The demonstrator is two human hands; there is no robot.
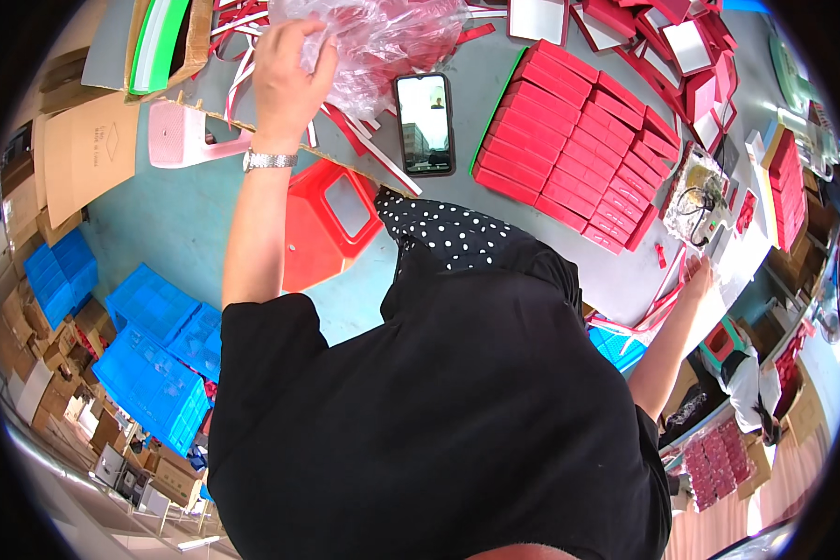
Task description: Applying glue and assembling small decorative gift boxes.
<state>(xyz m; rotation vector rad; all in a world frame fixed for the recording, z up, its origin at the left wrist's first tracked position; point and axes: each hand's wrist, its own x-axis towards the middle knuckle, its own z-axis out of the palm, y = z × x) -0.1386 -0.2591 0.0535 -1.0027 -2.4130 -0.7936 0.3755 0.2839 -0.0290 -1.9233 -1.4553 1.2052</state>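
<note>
My left hand (294,75), with a silver watch at the wrist, is at the left edge of a crumpled clear plastic bag (373,47) with red showing through it. Its thumb stands apart from the fingers, and I see nothing gripped. Far to the right, my right hand (698,277) is small in view beside red-and-white strips (661,310) at the table's edge. What its fingers do is too small to make out. Between my hands lie a phone (425,121) with a lit screen and a block of stacked red boxes (569,145).
Loose red and white box parts (691,56) pile up at the far right of the grey table (481,70). A red stool (322,224) and a pink stool (182,135) stand at the left. Blue crates (154,359) sit on the floor. Another person (751,387) is at the right.
</note>
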